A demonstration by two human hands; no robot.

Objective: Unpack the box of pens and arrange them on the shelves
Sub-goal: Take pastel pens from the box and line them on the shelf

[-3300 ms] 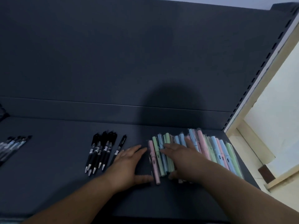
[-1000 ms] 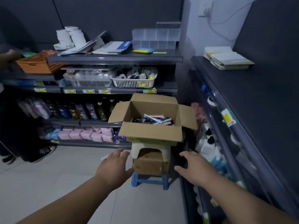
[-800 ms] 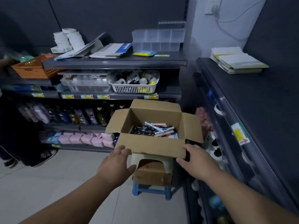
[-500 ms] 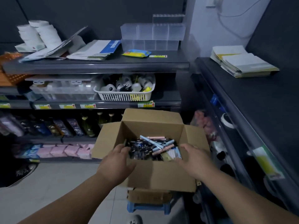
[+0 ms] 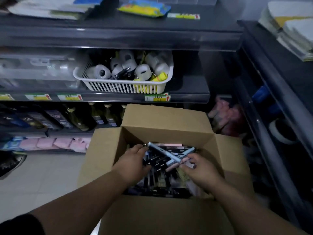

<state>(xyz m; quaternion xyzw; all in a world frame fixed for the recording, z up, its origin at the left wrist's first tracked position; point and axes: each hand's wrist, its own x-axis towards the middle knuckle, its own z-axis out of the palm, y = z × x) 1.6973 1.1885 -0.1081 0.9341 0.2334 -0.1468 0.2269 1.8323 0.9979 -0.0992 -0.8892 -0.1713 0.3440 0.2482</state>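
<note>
Both hands moved from the box (image 5: 166, 216) rim down into it: I log the blue pen (image 5: 162, 152) lying diagonally atop the black pens (image 5: 155, 167), far-left to near-right across the box, left hand (image 5: 133, 160) at its far end, right hand (image 5: 199, 172) at its near end, fingers curled, grip I cannot tell.

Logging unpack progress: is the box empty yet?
No, the cardboard box holds a pile of dark pens and a few pastel pens.
</note>
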